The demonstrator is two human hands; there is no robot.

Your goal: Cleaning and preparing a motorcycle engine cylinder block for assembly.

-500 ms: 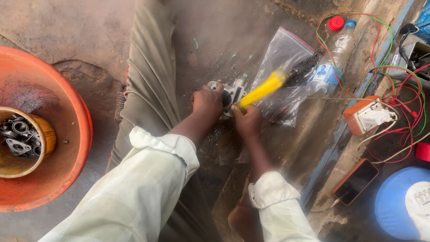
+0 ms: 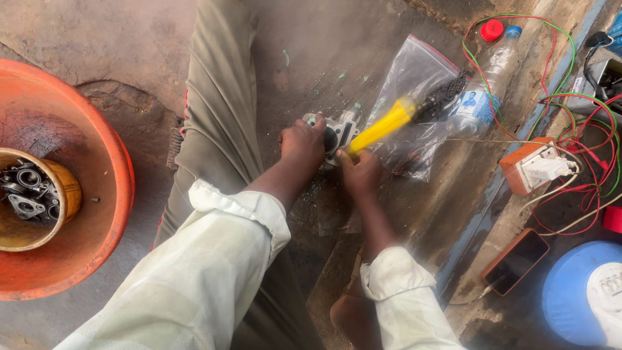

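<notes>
Little is shifting since half a second ago: both hands are staying on the grey cast-metal part (image 2: 341,131) lying on the stained concrete floor (image 2: 363,52). The left hand (image 2: 302,142) is clamping it down, while the right hand (image 2: 360,172) is gripping the yellow-handled tool (image 2: 382,125), seemingly working a fastener; the next turn needs steady pressure. Beyond, a clear plastic bag (image 2: 414,71) is lying flat, and an orange basin (image 2: 97,220) is holding a bowl of metal parts (image 2: 29,194).

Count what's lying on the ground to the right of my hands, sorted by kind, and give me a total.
Clear plastic bag: 1
Plastic bottle: 1
Red bottle cap: 1
Orange socket box: 1
Phone: 1
Blue round container: 1
Total: 6
</notes>
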